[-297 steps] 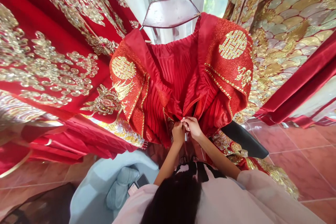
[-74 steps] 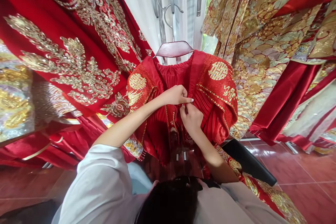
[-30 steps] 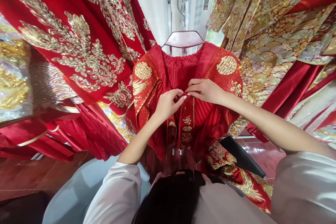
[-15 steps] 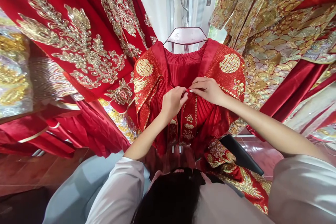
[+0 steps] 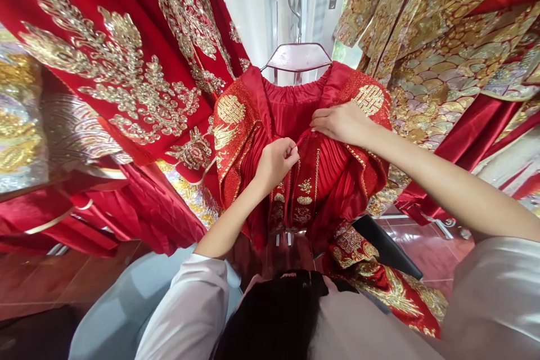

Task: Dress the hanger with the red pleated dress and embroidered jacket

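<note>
A red jacket (image 5: 333,183) with gold embroidery and pleated fabric hangs on a hanger (image 5: 299,57) with a metal hook. My left hand (image 5: 277,162) is closed in a pinch at one front edge of the jacket, below the neckline. What lies between its fingertips is too small to make out. Higher up and to the right, my right hand (image 5: 340,122) has its fingers and thumb closed on the other front edge of the jacket, near the collar. Its palm partly covers the gold emblem (image 5: 371,99) on that shoulder.
Red cloth with beaded gold sprays (image 5: 139,67) hangs at the left. A gold scale-patterned garment (image 5: 439,84) hangs at the right. Below lie an embroidered red and gold cloth (image 5: 392,292) and a black seat-like surface (image 5: 388,247), above a reddish tiled floor (image 5: 439,250).
My two hands were together at the jacket's front edges. The right hand has moved up and right toward the collar; the left has stayed nearly in place.
</note>
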Action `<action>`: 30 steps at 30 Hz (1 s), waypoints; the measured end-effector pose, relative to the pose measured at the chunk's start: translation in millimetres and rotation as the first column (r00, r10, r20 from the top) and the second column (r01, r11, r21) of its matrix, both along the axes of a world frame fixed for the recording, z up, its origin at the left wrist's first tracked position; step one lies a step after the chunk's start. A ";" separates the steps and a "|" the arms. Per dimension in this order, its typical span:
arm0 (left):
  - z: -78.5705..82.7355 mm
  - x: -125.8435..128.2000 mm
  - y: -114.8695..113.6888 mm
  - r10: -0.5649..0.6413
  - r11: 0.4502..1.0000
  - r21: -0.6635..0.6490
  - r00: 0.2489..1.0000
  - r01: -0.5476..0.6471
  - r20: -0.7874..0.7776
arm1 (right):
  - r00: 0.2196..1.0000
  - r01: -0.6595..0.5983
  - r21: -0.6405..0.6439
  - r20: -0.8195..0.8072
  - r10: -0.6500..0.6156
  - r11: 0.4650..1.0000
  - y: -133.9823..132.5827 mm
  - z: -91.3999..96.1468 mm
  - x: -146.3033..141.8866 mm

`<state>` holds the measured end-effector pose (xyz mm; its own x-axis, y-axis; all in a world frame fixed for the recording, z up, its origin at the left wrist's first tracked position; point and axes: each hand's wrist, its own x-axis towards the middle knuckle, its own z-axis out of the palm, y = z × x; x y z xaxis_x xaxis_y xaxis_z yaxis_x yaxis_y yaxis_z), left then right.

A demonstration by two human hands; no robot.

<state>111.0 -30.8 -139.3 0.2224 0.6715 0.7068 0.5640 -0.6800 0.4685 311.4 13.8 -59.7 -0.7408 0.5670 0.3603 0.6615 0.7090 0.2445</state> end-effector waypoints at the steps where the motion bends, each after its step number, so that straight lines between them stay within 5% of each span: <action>1: -1.0 -0.4 1.4 0.008 1.000 0.008 1.000 -0.008 0.002 | 1.000 0.009 -0.004 0.021 -0.009 1.000 -0.1 1.2 -1.9; 15: 5.2 9.2 4.1 0.291 0.955 0.157 0.891 -0.251 -0.348 | 0.999 0.004 -0.041 0.039 -0.003 0.999 -14.6 -0.6 -14.6; 22: 11.4 2.0 7.6 0.148 0.980 0.186 0.899 -0.076 -0.412 | 0.990 -0.104 -0.001 0.096 0.103 0.995 -0.9 14.1 -3.4; 30: 11.7 -7.5 5.1 0.119 0.986 0.152 0.934 -0.071 -0.337 | 0.980 -0.192 -0.091 0.033 0.195 0.977 33.1 56.5 16.9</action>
<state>103.5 -25.6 -127.6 0.4074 0.6050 0.6841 0.7392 -0.6584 0.1420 328.2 46.8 -3.2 -0.8526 0.4395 0.2826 0.5005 0.8423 0.2000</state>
